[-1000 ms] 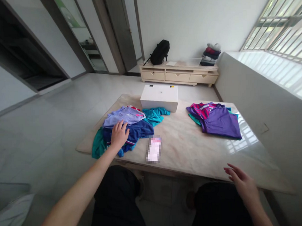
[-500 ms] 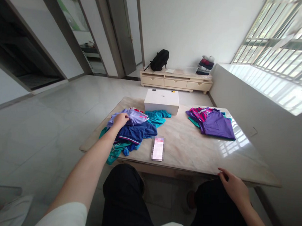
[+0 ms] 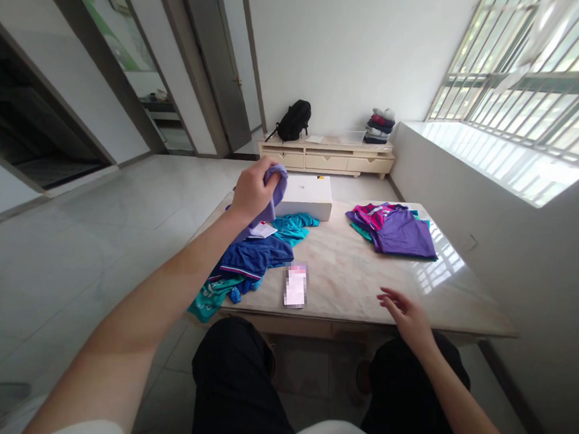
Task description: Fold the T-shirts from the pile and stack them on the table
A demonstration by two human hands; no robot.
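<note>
My left hand (image 3: 252, 190) grips a lavender garment (image 3: 274, 198) and holds it up above a heap of clothes on the marble table (image 3: 350, 278). Under it lie a navy shirt (image 3: 253, 257) and teal pieces (image 3: 292, 226). My right hand (image 3: 403, 313) hovers open over the table's near edge, fingers spread, holding nothing. A flat stack with a purple shirt (image 3: 400, 234) on top lies at the far right of the table.
A white box (image 3: 305, 196) stands at the table's far edge. A blurred small object (image 3: 295, 286) lies near the front. Beyond are a low cabinet (image 3: 328, 159) with a black backpack (image 3: 292, 119) and folded clothes (image 3: 379, 125), and a barred window at right.
My left hand closed on the lavender garment and lifted it off the heap. My right hand moved left along the table's near edge and opened. The view shifted left.
</note>
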